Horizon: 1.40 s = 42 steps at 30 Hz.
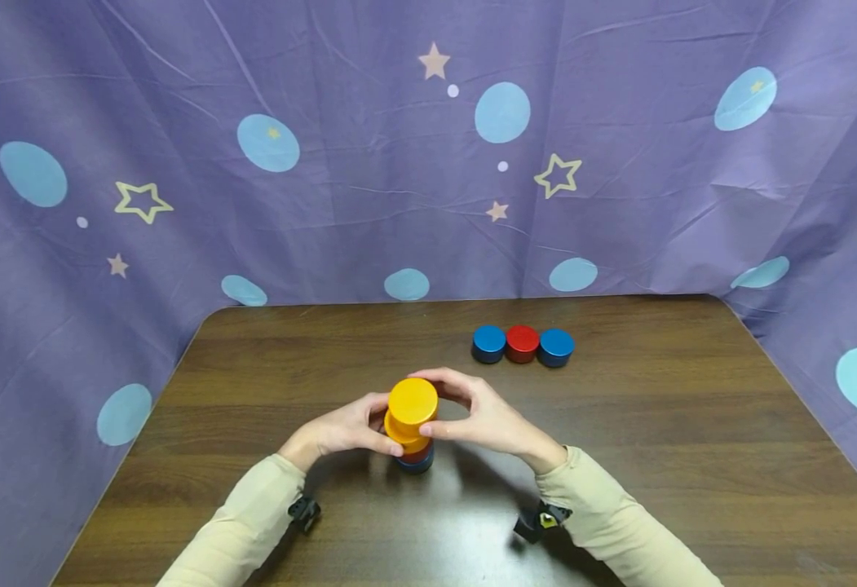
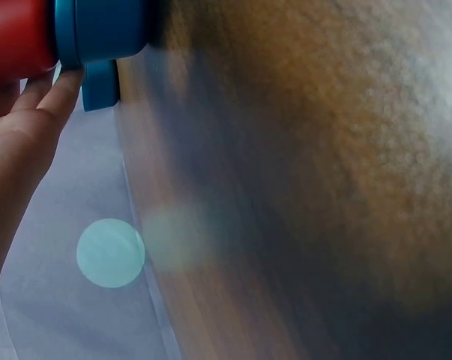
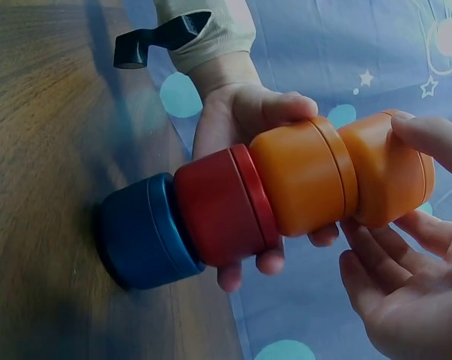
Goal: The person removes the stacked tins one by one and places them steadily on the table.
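Note:
Four-tier colours show in one stack of round lidded jars: a blue jar [image 3: 147, 232] at the bottom on the table, a red jar [image 3: 224, 206] above it, then a lower orange jar [image 3: 304, 178] and an upper orange jar [image 1: 413, 399]. My left hand [image 1: 347, 425] grips the stack from the left, thumb on the lower orange jar and fingers reaching round behind the red one. From the right, my right hand [image 1: 485, 416] pinches the upper orange jar between thumb and fingers. That top jar sits slightly off-line with the one beneath. The left wrist view catches only the stack's red and blue part.
Toward the back of the wooden table [image 1: 311, 350], a blue jar [image 1: 489, 343], another red jar [image 1: 522, 343] and a second blue jar [image 1: 556, 346] stand in a row. Behind the table's far edge hangs a purple patterned curtain [image 1: 369, 204]. Both wrists carry black camera mounts [image 1: 305, 512].

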{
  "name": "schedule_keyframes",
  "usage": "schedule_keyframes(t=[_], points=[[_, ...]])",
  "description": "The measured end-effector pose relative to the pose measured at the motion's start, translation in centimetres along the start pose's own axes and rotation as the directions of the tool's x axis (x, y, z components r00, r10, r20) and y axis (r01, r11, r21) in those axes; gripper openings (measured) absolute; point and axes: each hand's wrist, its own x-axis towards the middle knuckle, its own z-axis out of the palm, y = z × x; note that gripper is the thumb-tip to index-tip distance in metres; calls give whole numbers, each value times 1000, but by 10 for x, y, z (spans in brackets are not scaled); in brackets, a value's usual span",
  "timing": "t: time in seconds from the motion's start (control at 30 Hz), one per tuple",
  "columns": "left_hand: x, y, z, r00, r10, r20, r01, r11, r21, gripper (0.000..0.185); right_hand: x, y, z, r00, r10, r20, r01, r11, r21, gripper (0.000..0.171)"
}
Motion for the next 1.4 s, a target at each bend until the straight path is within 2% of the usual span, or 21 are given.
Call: schedule_keyframes(t=[0.23,0.47,0.73,0.97,1.27,1.4], points=[[1,-1,0,999,6,33,-6,1000,3,67,-5,1,-9,1000,11,-21,-12,1000,-13,54],[2,-2,0,998,41,44,-42,999,29,67,-11,1,-18,999,29,-42,-30,1000,-8,54],[3,-2,1,998,42,43,-41,999,-25,62,-22,5,-28,991,90,-103,-90,996,8,56],[4,-3,2,991,104,82,-99,993,-65,55,-30,11,-37,981,125,-147,-125,992,10,55],[6,-4,2,984,141,105,-134,988,-71,57,-38,17,-47,974,144,-176,-141,990,32,55],[6,-4,2,985,136,102,-130,989,-64,59,-42,19,-51,969,154,-195,-151,988,33,55]])
